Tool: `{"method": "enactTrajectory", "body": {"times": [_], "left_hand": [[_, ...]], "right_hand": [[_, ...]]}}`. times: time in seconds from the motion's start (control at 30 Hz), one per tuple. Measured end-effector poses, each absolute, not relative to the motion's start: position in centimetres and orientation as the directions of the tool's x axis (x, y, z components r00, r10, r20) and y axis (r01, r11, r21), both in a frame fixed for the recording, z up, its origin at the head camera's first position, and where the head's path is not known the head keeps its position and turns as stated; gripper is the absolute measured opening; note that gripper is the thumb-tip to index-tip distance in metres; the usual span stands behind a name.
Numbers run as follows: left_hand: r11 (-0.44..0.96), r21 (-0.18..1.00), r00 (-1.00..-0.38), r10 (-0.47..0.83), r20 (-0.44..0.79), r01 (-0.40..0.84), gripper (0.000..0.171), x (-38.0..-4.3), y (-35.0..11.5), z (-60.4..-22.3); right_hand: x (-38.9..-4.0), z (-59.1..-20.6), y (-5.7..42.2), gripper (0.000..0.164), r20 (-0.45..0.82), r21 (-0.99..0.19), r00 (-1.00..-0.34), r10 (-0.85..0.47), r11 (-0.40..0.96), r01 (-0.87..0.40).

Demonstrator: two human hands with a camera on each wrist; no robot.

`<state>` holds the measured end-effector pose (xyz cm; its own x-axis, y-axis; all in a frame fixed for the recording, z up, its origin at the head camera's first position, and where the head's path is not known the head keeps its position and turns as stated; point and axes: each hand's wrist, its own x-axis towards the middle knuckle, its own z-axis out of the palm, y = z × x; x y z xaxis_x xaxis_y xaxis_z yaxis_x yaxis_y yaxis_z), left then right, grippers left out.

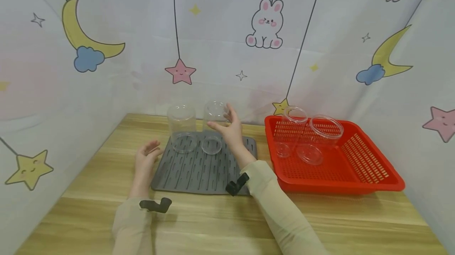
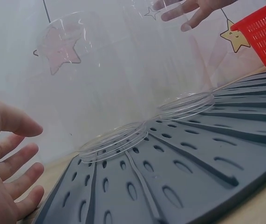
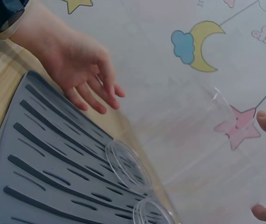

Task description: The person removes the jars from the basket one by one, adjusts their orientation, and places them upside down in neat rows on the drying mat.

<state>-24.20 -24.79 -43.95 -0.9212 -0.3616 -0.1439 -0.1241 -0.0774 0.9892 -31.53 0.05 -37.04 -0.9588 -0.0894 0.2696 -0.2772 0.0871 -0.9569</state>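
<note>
Two clear cylindrical jars stand mouth down, side by side, on a grey ridged drying mat (image 1: 192,172). The left jar (image 1: 182,126) and the right jar (image 1: 212,144) are see-through, with ringed rims on the mat. My right hand (image 1: 232,132) is at the right jar's upper part, thumb and fingers spread apart; contact with it cannot be made out. Left of the mat, my left hand (image 1: 145,159) holds nothing, its fingers loosely bent and apart from the left jar. In the left wrist view that hand (image 2: 7,163) faces the jar rims.
A red perforated plastic basket (image 1: 341,186) sits right of the mat, holding two more clear vessels, a narrower one (image 1: 295,115) and a wider one (image 1: 326,126), mouths up. All stand on a wood-grain table (image 1: 199,223). A patterned cloth (image 1: 220,49) hangs behind and at the sides.
</note>
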Motion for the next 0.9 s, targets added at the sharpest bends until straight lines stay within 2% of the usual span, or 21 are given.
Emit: {"method": "enactTrajectory", "body": {"times": [0.47,0.9], "left_hand": [[-0.04,0.994,-0.923,-0.37,-0.105,-0.097,0.053,-24.4,-25.1,-44.8],[-0.055,0.993,-0.924,-0.364,-0.119,-0.107,0.054,-24.5,-25.3,-45.2]], "right_hand": [[-32.1,-36.9,-0.4,0.089,0.246,-0.96,-0.965,-0.097,0.115,-0.256],[-32.0,-36.8,-0.9,0.093,0.236,-0.957,-0.966,-0.106,0.148,-0.25]]}}
